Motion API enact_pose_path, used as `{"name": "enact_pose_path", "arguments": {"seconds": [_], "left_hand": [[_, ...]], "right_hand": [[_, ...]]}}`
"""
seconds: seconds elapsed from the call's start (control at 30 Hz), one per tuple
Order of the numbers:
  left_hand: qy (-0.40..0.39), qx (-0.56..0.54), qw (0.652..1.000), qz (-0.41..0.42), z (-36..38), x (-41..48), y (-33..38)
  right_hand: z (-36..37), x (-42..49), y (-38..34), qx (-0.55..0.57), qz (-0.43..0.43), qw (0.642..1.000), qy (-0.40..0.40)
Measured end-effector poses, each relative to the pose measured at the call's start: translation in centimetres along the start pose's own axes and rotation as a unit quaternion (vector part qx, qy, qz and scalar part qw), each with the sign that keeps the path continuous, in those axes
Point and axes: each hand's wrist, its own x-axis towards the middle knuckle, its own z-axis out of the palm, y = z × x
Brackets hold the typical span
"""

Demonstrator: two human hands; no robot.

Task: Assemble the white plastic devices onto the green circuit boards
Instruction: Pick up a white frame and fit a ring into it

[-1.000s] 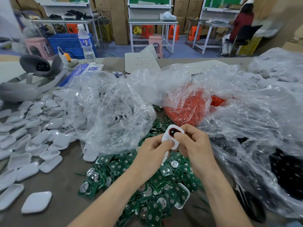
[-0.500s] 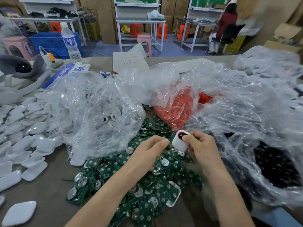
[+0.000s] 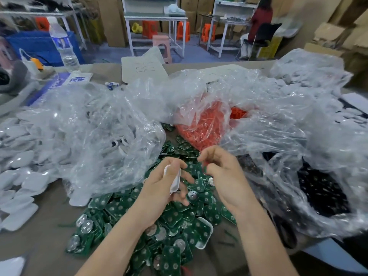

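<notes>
Handwriting in dark pen, rows of strokes like tally marks or repeated twos, shows on a white sheet (image 3: 145,70) at the far side of the table; it cannot be read for certain. A blue sheet (image 3: 59,84) at the far left carries white printed characters and letters too blurred to read. The label on a water bottle (image 3: 63,44) behind it is also blurred.

The left hand (image 3: 159,186) holds a white plastic shell (image 3: 173,179), fingers and thumb curled round it. The shell is smooth, thin and rounded at the corners, turned edge-on so its face is hidden. It sits between the thumb and fingers, tilted upright above a heap of green circuit boards (image 3: 179,226).

The boards are small, dark green, with round silver contacts, and fill the near middle of the brown table (image 3: 39,246). One board lies inside a white tray-like shell (image 3: 203,234) below the right forearm.

The right hand (image 3: 225,176) hangs just beside the left, apart from the shell, fingers curled inward. A reddish blur lies at its fingertips; whether it holds anything cannot be told.

Loose white covers (image 3: 25,176) lie at the left. Clear bags hold white parts (image 3: 95,140), orange-red parts (image 3: 207,126) and black parts (image 3: 322,188).
</notes>
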Motion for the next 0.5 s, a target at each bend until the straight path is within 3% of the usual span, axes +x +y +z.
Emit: {"name": "enact_pose_path", "arguments": {"seconds": [0.1, 0.3, 0.5], "left_hand": [[0.026, 0.046, 0.998, 0.034, -0.2, 0.0, 0.0], [0.082, 0.024, 0.996, 0.029, -0.5, 0.1, -0.1], [0.081, 0.023, 0.996, 0.029, -0.7, 0.2, -0.1]], "right_hand": [[2.4, 0.6, 0.0, 0.070, -0.016, 0.997, -0.009], [3.5, 1.0, 1.5, 0.177, -0.018, 0.984, -0.003], [3.2, 1.1, 2.0, 0.125, -0.056, 0.990, 0.018]]}}
